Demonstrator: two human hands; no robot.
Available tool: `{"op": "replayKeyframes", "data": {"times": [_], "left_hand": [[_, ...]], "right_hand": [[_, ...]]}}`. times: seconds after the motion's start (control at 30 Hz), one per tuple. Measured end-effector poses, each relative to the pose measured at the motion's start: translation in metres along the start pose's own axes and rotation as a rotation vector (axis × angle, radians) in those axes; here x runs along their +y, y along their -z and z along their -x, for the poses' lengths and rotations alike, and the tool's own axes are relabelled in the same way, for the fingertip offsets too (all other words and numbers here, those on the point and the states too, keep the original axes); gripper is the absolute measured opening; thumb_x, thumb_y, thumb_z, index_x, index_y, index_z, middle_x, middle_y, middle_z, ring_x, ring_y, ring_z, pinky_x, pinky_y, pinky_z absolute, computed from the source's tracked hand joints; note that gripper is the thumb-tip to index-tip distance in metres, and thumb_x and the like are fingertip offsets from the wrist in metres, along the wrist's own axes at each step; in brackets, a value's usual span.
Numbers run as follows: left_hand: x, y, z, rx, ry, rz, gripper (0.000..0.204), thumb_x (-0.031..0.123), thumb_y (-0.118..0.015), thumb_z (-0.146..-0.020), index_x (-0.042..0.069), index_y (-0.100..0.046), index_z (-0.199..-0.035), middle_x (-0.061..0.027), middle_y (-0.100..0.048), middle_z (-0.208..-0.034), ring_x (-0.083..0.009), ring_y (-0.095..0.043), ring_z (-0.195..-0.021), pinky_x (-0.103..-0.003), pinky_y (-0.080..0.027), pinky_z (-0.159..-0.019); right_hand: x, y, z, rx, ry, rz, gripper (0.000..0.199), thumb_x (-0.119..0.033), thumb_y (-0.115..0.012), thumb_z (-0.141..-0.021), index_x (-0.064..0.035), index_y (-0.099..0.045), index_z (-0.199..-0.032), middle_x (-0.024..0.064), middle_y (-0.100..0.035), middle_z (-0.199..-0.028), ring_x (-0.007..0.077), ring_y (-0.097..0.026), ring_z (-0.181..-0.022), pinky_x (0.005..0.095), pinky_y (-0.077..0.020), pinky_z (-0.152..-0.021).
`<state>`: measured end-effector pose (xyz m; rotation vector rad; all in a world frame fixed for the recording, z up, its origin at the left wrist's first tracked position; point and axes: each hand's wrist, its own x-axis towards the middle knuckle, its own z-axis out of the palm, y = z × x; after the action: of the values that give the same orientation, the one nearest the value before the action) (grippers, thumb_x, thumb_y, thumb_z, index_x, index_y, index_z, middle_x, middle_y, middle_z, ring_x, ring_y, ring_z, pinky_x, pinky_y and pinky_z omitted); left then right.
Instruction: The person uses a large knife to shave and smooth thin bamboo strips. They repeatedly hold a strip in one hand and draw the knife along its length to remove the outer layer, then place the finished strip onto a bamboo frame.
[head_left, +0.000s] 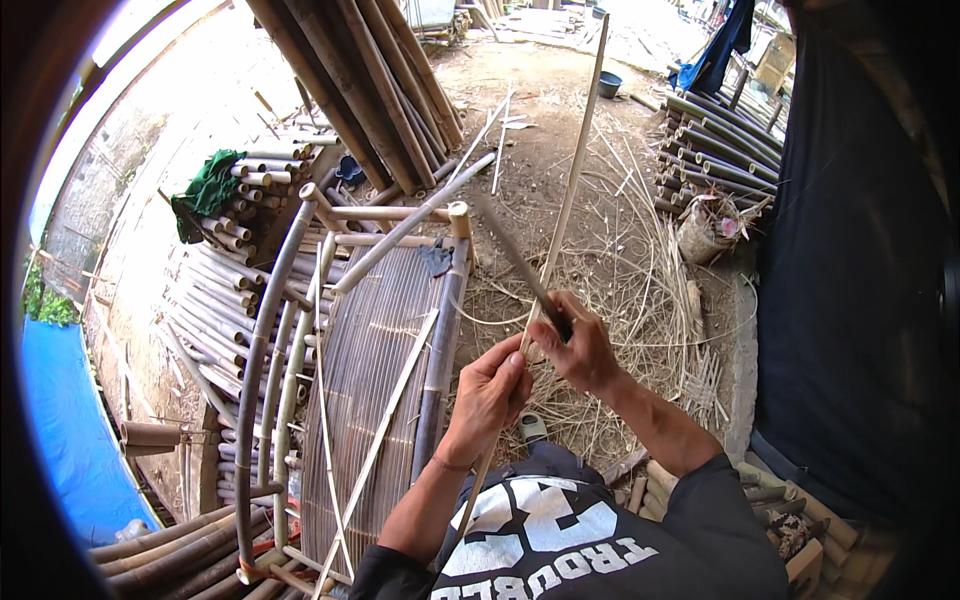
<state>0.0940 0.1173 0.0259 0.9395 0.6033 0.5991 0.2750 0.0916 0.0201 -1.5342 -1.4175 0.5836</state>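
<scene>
My left hand is closed around a long, thin bamboo strip. The strip rises far in front of me and its lower end runs down past my shirt. Just above that grip, my right hand is wrapped round the dark handle of a knife. Its long blade points up and to the left, slightly blurred, and crosses close to the strip. Whether the edge touches the strip I cannot tell. To the left of my hands stands a bamboo bench with a slatted seat; loose strips lie across it.
Bamboo shavings litter the ground ahead. Stacked poles lie left of the bench, more poles at the far right. Tall poles lean at the back. A dark cloth hangs along the right; a blue tarp lies far left.
</scene>
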Motion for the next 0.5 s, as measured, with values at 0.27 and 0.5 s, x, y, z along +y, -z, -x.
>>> {"op": "replayKeyframes", "data": {"times": [0.27, 0.5], "left_hand": [[0.000, -0.005, 0.038, 0.085, 0.128, -0.104, 0.034, 0.015, -0.049, -0.102, -0.001, -0.054, -0.131, 0.0040, -0.046, -0.062, -0.0023, -0.039, -0.050, -0.018, -0.029, -0.043], [-0.013, 0.009, 0.094, 0.070, 0.179, -0.193, 0.038, 0.020, -0.048, -0.102, -0.004, -0.054, -0.130, 0.0051, -0.041, -0.056, -0.0027, -0.034, -0.043, -0.019, -0.025, -0.039]], "right_hand": [[0.061, 0.033, -0.014, 0.194, 0.391, 0.593, 0.056, -0.055, -0.050, -0.094, -0.0001, -0.057, -0.099, 0.0106, -0.062, -0.070, 0.0237, -0.063, -0.053, 0.0373, -0.0538, -0.047], [0.072, 0.082, -0.028, 0.179, 0.194, 0.631, 0.057, -0.064, -0.039, -0.095, -0.0097, -0.054, -0.089, 0.0015, -0.051, -0.058, 0.0136, -0.051, -0.042, 0.0346, -0.0456, -0.035]]}}
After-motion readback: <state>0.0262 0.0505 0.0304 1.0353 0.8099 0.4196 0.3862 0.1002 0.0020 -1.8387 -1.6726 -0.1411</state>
